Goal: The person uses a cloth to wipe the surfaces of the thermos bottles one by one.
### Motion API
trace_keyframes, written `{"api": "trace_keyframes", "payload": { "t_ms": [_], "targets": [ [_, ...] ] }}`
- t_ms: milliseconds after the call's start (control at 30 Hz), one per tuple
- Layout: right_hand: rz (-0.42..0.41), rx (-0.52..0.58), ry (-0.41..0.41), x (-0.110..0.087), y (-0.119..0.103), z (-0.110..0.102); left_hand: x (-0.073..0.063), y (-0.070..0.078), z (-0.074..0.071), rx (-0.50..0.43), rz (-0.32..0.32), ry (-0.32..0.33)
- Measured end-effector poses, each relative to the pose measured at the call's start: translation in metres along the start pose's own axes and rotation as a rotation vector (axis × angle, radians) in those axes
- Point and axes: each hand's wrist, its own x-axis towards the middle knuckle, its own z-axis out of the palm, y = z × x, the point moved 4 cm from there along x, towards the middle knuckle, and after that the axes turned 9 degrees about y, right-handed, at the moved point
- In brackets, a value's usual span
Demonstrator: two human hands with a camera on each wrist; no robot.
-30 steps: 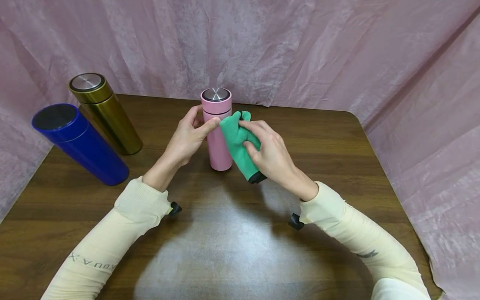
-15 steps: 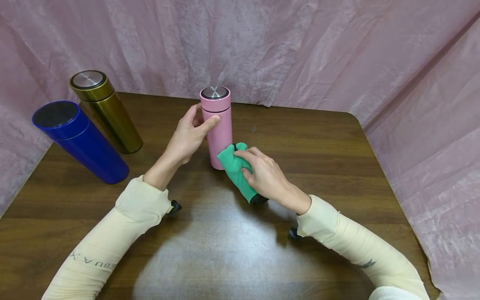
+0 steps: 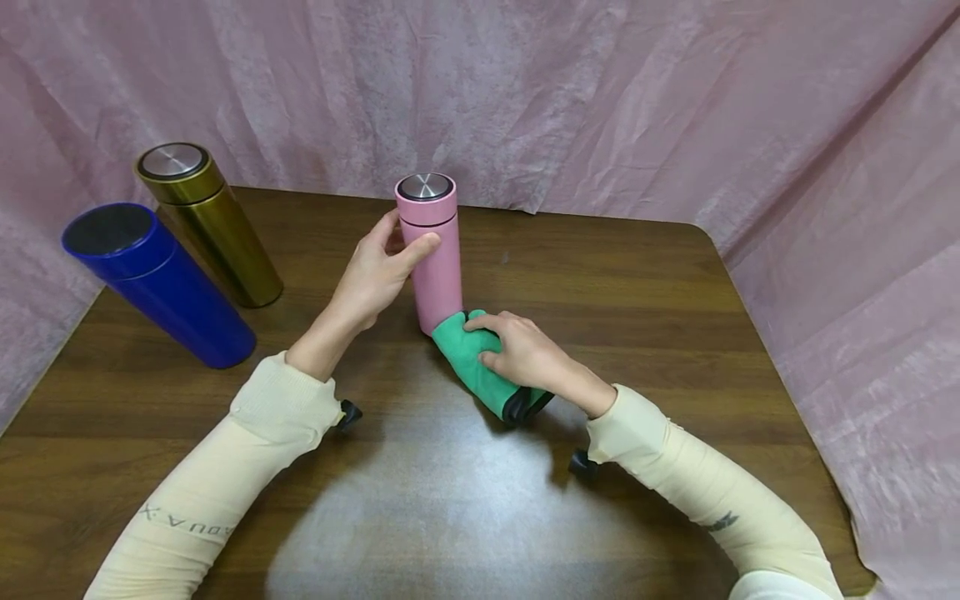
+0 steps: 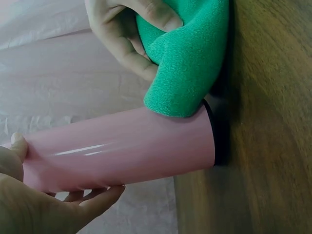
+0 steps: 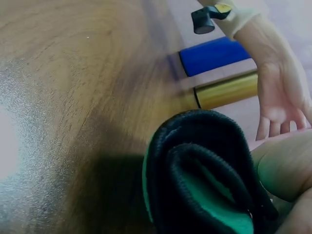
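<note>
A pink thermos flask (image 3: 438,275) with a steel-topped lid stands on the wooden table, tilted slightly. My left hand (image 3: 378,271) grips its upper body, thumb across the front and fingers behind. In my right hand (image 3: 525,354) is a folded green cloth (image 3: 472,367) with black edging, pinched between thumb and fingers. One corner of the cloth lies against the lower side of the flask, as the left wrist view shows with the cloth (image 4: 190,68) over the pink wall (image 4: 126,151) near the dark base. The right wrist view shows the cloth's rolled black edge (image 5: 195,131) close up.
A blue thermos flask (image 3: 172,292) and a gold thermos flask (image 3: 225,242) stand together on the left of the wooden table (image 3: 637,292). A pink curtain (image 3: 495,100) hangs behind the table and along its right side.
My right hand has slid the cloth down from near the flask's top to its base. The flask leans slightly more to the left, still in my left hand.
</note>
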Motion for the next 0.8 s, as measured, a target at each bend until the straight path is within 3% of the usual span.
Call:
{"api": "trace_keyframes", "payload": {
  "t_ms": [367,567,667,800],
  "targets": [
    [0.113,0.302,0.049,-0.018,0.021,-0.005,-0.003,-0.001,-0.001,-0.004,0.046,0.063],
    [0.307,0.631,0.070,-0.033,0.040,-0.012,-0.003,-0.004,-0.003,-0.077,0.053,0.141],
    [0.355,0.789,0.110,-0.042,0.046,-0.017,-0.003,-0.006,-0.005,-0.159,0.013,0.181],
    [0.363,0.932,0.210,-0.055,0.052,-0.026,-0.004,-0.005,-0.005,-0.357,-0.048,0.212]
  ]
}}
